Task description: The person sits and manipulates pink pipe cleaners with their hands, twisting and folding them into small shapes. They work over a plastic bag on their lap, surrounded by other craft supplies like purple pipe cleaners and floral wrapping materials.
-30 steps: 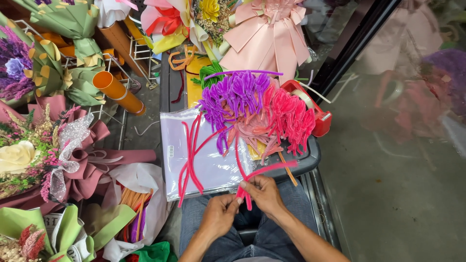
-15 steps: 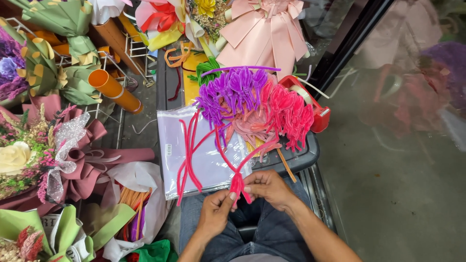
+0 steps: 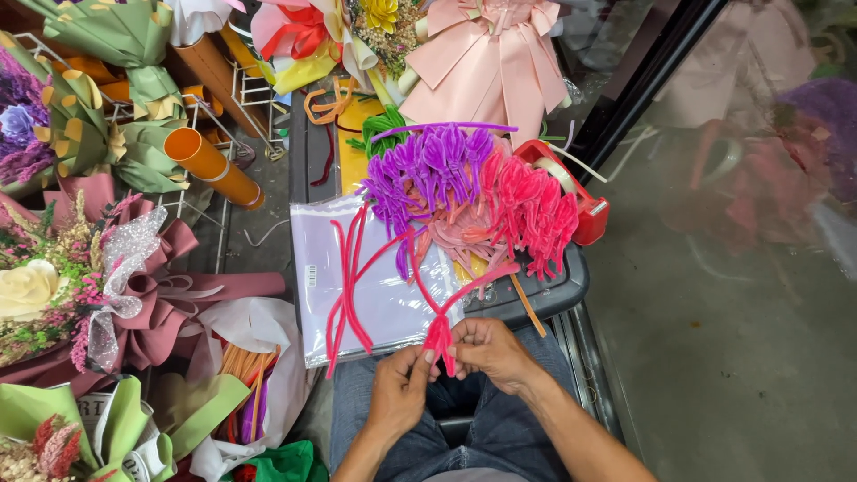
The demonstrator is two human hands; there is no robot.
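Observation:
My left hand (image 3: 399,390) and my right hand (image 3: 488,351) meet over my lap, both pinching a bundle of bright pink pipe cleaners (image 3: 439,328) at its twisted middle. Loose pink ends fan up and left over a clear plastic packet (image 3: 375,295). Just beyond, a heap of finished pipe-cleaner flowers lies on a dark tray (image 3: 544,299): purple ones (image 3: 427,170) on the left, pink ones (image 3: 531,207) on the right.
A red tape dispenser (image 3: 585,210) sits at the tray's right corner. A pink paper bow (image 3: 489,62) and wrapped bouquets (image 3: 98,125) crowd the back and left. Orange tubes (image 3: 210,165) lean by a wire rack. A glass wall (image 3: 741,223) runs along the right.
My hands have shifted slightly while twisting the pink bundle; the long stems now fan out more to the left and upper right.

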